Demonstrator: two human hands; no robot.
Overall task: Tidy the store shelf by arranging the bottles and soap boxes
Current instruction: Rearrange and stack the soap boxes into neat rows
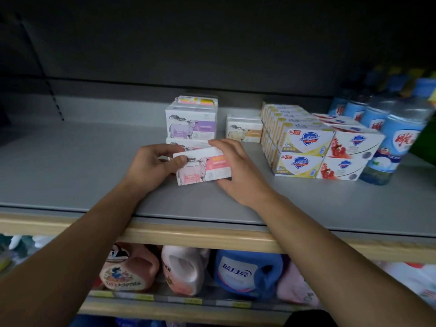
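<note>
- The person is holding a pink soap box (204,168) with both hands, on the gray shelf (70,166), just in front of the purple soap box stack (191,125).
- The left hand (151,168) is pinching the left end of the pink soap box, with its thumb on the front face and its fingers curled over the top.
- The right hand (236,171) is wrapping around the right end, fingers lying over the top edge (the thumb is hiding behind the box, so I cannot tell how it is sitting).
- The long side of the pink soap box is running left to right, tilted a little, with the sheep picture facing the person.
- The stack is lying straight behind the box, away from both hands, so I think the next move is a push back to line it up.
- Both hands are about equally close to the stack.
- To the right of the stack, a tan soap box (244,132) is sitting alone, then the Safeguard boxes (304,149), then the blue bottles (396,138).
- Below the stack, big jugs (184,270) are standing on the lower shelf.
</note>
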